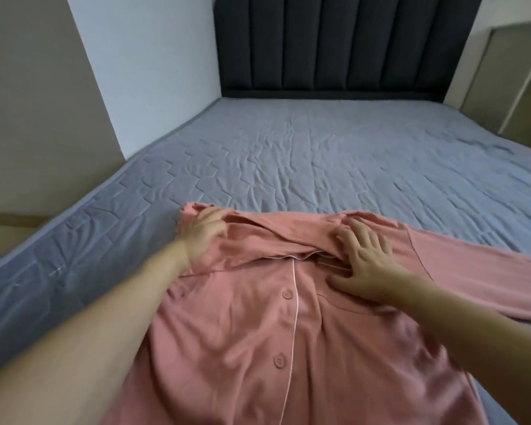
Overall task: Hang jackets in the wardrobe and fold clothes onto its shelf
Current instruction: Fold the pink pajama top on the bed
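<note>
Head view is showing a pink button-front shirt (288,348) lying face up on the near part of the bed (319,154), its collar end pointing toward the dark padded headboard (334,41); one long sleeve (472,271) is stretching out to the right across the grey quilted cover; the left hand (203,234) is curling its fingers round a fold of fabric at the shirt's left shoulder, its grip closed on the cloth; the right hand (368,259) is lying flat with fingers spread, pressing on the cloth near the collar, its grip open; pale walls are flanking the bed.
</note>
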### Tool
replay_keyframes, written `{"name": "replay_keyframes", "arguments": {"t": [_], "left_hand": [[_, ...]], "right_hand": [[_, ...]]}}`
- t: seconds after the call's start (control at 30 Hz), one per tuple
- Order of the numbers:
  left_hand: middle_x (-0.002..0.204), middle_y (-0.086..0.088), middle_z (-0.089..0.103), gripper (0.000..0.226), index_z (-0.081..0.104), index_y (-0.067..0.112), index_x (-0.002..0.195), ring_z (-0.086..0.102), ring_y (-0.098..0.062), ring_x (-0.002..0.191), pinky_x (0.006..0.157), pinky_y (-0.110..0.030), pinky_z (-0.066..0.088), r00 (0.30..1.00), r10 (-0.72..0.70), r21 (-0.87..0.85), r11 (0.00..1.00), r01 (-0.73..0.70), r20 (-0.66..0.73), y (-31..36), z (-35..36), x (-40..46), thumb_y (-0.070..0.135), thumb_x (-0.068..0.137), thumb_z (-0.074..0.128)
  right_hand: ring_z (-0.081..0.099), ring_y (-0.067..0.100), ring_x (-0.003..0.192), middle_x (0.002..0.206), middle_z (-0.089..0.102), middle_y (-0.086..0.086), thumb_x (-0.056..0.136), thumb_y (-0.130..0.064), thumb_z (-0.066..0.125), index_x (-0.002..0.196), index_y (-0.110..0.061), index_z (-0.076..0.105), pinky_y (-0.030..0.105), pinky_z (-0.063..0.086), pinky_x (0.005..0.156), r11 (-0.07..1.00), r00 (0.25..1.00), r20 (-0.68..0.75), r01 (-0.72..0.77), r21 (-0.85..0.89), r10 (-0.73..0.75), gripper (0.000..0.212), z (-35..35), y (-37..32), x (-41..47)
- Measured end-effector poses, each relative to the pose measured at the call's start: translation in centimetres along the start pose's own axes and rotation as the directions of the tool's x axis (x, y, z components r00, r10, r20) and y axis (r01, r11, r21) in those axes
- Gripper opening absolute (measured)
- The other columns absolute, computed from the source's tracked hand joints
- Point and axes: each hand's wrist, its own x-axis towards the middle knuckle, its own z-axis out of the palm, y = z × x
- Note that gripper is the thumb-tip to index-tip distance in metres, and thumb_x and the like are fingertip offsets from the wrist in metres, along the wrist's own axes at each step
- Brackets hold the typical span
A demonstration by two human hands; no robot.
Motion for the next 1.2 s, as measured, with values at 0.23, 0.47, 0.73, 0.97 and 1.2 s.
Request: {"name": "replay_keyframes", "arguments": {"t": [0.23, 0.47, 0.73, 0.97, 1.2], "left_hand": [[0.136, -0.007, 0.055, 0.047, 0.062, 0.017, 0.122, 0.046, -0.028, 0.128, 0.109, -0.047, 0.025, 0.934, -0.251, 0.628, 0.691, 0.358, -0.256, -1.1, 0.9, 3.2, 0.033, 0.093, 0.029], [0.149, -0.004, 0.043, 0.058, 0.048, 0.030, 0.140, 0.035, -0.025, 0.138, 0.112, -0.060, 0.006, 0.896, -0.418, 0.716, 0.579, 0.390, -0.150, 0.8, -3.1, 2.9, 0.045, 0.092, 0.018], [0.129, -0.001, 0.057, 0.031, 0.053, 0.026, 0.108, 0.036, -0.022, 0.122, 0.103, -0.052, 0.018, 0.950, -0.309, 0.642, 0.720, 0.265, -0.045, -1.4, -4.6, 5.4, 0.025, 0.097, 0.025], [0.133, -0.007, 0.051, 0.034, 0.042, 0.023, 0.129, 0.037, -0.027, 0.126, 0.108, -0.051, 0.019, 0.909, -0.159, 0.712, 0.575, 0.403, -0.386, -3.3, -1.8, 7.7, 0.024, 0.098, 0.030], [0.157, 0.017, -0.001, 0.073, 0.004, 0.053, 0.144, -0.011, -0.013, 0.147, 0.104, -0.070, -0.014, 0.993, -0.005, 0.431, 0.901, 0.054, -0.114, 0.1, 8.9, 3.8, 0.082, 0.077, 0.001]], "right_hand": [[0.059, 0.028, 0.093, 0.091, 0.066, 0.006, 0.082, -0.016, 0.058, 0.094, -0.012, 0.070, 0.031, 0.044, 0.079, 0.962, 0.978, 0.075, -0.207, 0.178, 0.196, 0.018, -4.8, 3.3, 0.2], [0.056, 0.023, 0.057, 0.071, 0.058, 0.012, 0.086, -0.006, 0.050, 0.086, -0.006, 0.060, 0.028, 0.049, 0.051, 0.063, 0.815, 0.266, -0.346, 0.936, 0.515, 0.010, -10.2, 3.2, 3.0], [0.055, 0.027, 0.068, 0.083, 0.056, 0.014, 0.090, -0.010, 0.055, 0.077, -0.005, 0.056, 0.031, 0.045, 0.061, 0.643, 0.735, 0.256, -0.676, 0.360, 0.628, 0.014, -6.3, 5.1, 7.0], [0.059, 0.038, 0.099, 0.105, 0.062, 0.022, 0.094, -0.021, 0.043, 0.095, -0.009, 0.049, 0.036, 0.034, 0.070, 0.801, 0.763, -0.246, -0.584, 0.131, 0.597, 0.014, 1.5, 6.4, 6.3], [0.058, 0.042, 0.098, 0.103, 0.061, 0.025, 0.098, -0.034, 0.035, 0.087, -0.011, 0.037, 0.040, 0.032, 0.070, 0.827, 0.756, -0.342, -0.542, 0.151, 0.558, 0.026, 4.6, 7.2, 6.4]]}}
